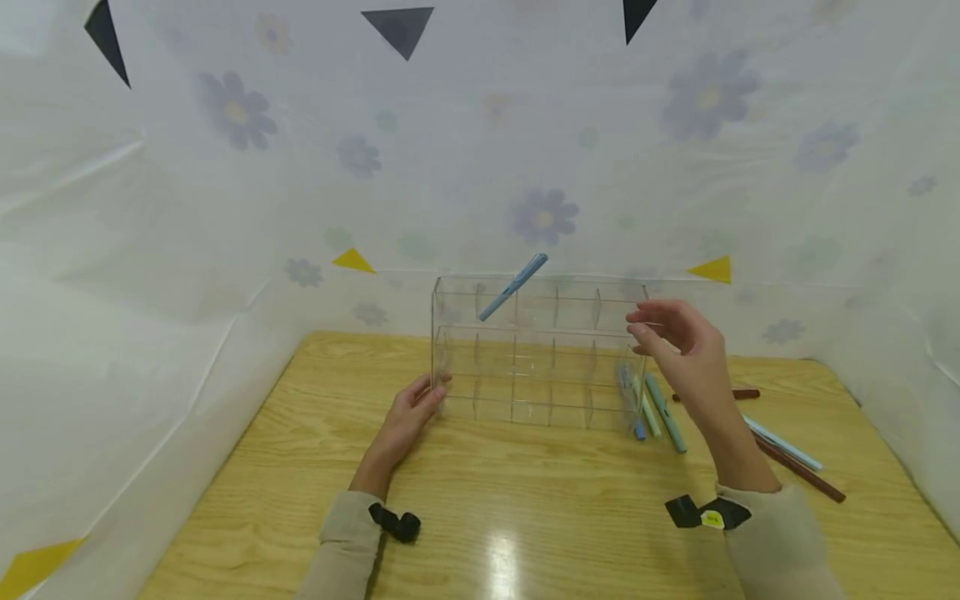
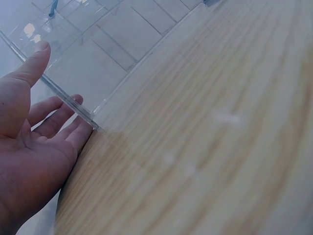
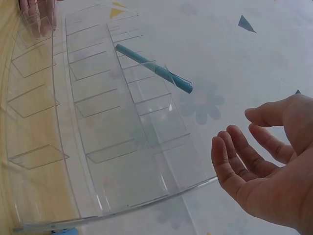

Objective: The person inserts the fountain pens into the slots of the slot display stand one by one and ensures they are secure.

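A clear, tiered plastic rack with thin dividers stands upright on the table. One blue capped pen leans diagonally in its top tier, the cap end sticking up above the rim; the right wrist view shows the pen too. My left hand holds the rack's lower left side, and in the left wrist view the thumb and fingers of that hand reach around the side panel. Beside the upper right corner, my right hand is raised with fingers loosely bent and nothing in them.
Right of the rack lie a green pen, a pale green pen and a blue pen, partly behind the clear side. Farther right are a light blue pen and brown pens. Flowered white sheeting encloses the wooden table.
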A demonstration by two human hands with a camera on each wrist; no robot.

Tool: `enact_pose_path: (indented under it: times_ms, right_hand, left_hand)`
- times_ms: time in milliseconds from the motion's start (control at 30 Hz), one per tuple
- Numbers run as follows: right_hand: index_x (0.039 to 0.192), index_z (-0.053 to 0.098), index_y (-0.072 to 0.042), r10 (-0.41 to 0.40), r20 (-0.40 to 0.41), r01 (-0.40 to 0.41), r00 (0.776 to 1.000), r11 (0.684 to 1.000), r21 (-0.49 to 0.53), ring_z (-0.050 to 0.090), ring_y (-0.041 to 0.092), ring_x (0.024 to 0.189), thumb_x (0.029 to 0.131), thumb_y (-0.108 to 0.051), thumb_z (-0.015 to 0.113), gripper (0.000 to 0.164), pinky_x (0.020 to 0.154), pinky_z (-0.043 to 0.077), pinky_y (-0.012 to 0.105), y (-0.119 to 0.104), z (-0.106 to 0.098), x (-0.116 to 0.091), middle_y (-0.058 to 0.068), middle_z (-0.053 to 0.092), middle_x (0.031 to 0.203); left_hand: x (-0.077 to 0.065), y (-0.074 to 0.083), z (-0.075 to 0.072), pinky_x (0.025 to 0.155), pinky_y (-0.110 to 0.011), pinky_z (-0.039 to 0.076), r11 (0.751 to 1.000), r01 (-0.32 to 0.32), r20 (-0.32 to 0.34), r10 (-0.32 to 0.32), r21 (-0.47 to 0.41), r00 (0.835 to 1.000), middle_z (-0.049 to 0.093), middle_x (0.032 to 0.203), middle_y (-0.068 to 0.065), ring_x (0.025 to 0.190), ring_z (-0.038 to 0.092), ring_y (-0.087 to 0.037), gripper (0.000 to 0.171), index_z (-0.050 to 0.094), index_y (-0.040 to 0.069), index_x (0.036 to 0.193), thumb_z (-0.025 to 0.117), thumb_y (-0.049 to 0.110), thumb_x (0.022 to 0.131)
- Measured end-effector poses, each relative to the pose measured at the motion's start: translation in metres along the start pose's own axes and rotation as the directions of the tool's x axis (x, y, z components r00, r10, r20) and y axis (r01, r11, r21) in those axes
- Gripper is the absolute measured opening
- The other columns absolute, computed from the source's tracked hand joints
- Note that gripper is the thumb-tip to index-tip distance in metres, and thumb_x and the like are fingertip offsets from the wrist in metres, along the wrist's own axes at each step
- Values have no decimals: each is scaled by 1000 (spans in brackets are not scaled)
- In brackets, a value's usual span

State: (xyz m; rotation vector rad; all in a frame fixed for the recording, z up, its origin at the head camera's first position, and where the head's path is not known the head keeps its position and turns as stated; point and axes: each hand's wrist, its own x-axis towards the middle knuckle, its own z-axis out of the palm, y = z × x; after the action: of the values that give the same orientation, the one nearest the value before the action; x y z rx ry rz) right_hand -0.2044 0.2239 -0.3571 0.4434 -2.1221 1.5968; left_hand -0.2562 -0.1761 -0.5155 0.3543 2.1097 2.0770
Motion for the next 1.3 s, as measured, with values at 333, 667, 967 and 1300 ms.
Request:
enact_pose_path:
  times_ms: [333, 667, 967, 1300]
  right_hand:
    - [131, 62, 1, 65, -68, -65, 996, 998, 1, 67, 17, 104, 101, -5, 66, 31, 77, 57, 23, 6, -21, -31, 11, 70, 116]
    - [130, 62, 3, 116, -119, -115, 986, 993, 15, 68, 11, 99, 99, -1, 67, 31, 75, 55, 17, 19, -46, -55, 4, 72, 113]
    - [132, 63, 4, 107, -180, -132, 978, 983, -130, 67, 7, 98, 100, -3, 66, 33, 82, 51, 14, 34, -73, -63, 0, 72, 115]
    - [125, 66, 4, 138, -254, -193, 957, 959, -207, 66, 2, 94, 99, -2, 66, 27, 78, 51, 10, 67, -95, -70, -8, 73, 107]
  left_hand:
    - [-1, 2, 1, 107, -48, 44, 1000, -1, 1, 1, 3, 1000, 49, 154, -7, 145, 41, -23, 58, 46, 8, 155, 59, 35, 106]
    - [-1, 1, 1, 108, -49, 42, 1000, -6, -1, 6, 8, 1000, 48, 155, -9, 146, 39, -26, 55, 48, 9, 154, 60, 34, 106]
    - [-1, -1, 1, 112, -51, 39, 1000, -5, -9, 6, 22, 1000, 49, 155, -8, 146, 40, -26, 55, 48, 10, 154, 60, 36, 106]
    - [1, 0, 1, 110, -50, 41, 1000, -13, -2, 14, 21, 1000, 48, 155, -9, 145, 40, -26, 54, 51, 11, 151, 60, 38, 105]
